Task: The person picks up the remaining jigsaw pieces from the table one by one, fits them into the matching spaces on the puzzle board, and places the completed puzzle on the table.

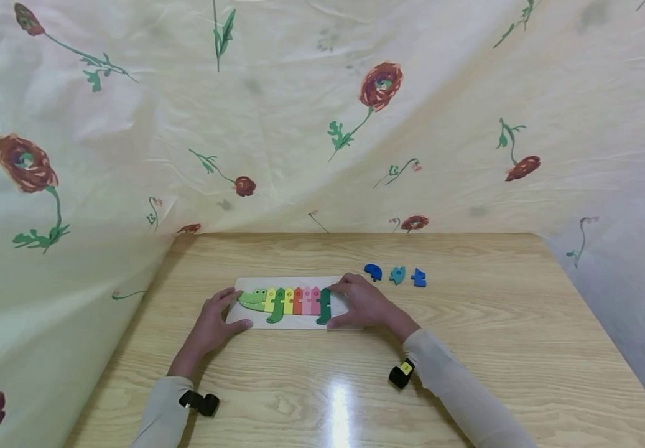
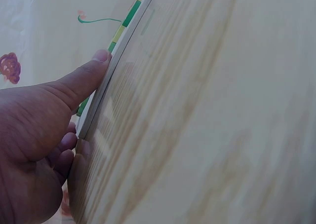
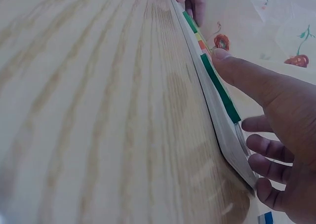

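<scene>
A white puzzle board (image 1: 296, 322) lies flat on the table, with a crocodile's green head piece (image 1: 252, 302) and several yellow, green, red and pink body pieces fitted in a row. My left hand (image 1: 213, 320) holds the board's left end, its thumb (image 2: 91, 71) on the near edge. At the row's right end, my right hand (image 1: 362, 302) spans a dark green leg piece (image 1: 324, 305) between thumb and index finger. In the right wrist view that green piece (image 3: 219, 88) lies on the board, and the other fingers (image 3: 269, 147) curl beside the board's right end.
Behind the right hand lie three loose pieces: a dark blue curved piece (image 1: 374, 272), a teal piece (image 1: 397, 275) and a blue piece (image 1: 419, 277). The wooden table (image 1: 277, 386) meets a flowered cloth (image 1: 300, 124) at its back and left.
</scene>
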